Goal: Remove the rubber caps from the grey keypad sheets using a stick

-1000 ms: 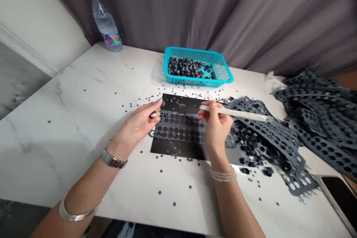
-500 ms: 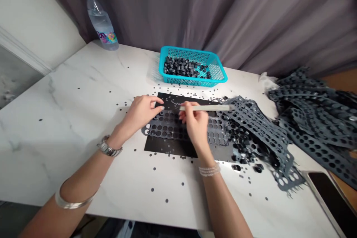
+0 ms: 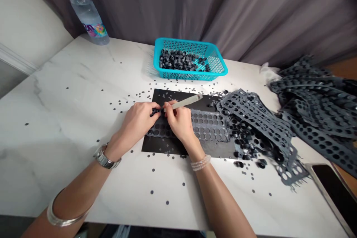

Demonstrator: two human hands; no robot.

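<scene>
My left hand (image 3: 141, 119) is closed, with a small black rubber piece (image 3: 155, 111) between thumb and fingers. Right beside it, my right hand (image 3: 178, 119) grips a pale, flat-handled tool (image 3: 187, 102) whose tip is at the black piece. Under both hands lies a dark rubber sheet (image 3: 210, 126) with rows of round holes, partly hidden by them. That sheet rests on a black mat (image 3: 156, 145). Small dark discs are scattered about the mat.
A turquoise basket (image 3: 220, 70) of black pieces stands behind the mat. A water bottle (image 3: 89, 16) is at the back left. Perforated sheets (image 3: 259, 119), loose black pieces (image 3: 242, 137) and a phone (image 3: 334, 189) lie to the right on the white table (image 3: 83, 119).
My hands have come together near the mat's left side, and my left fingers have closed on a black piece. The tool has swung to an upward tilt. The view has shifted slightly.
</scene>
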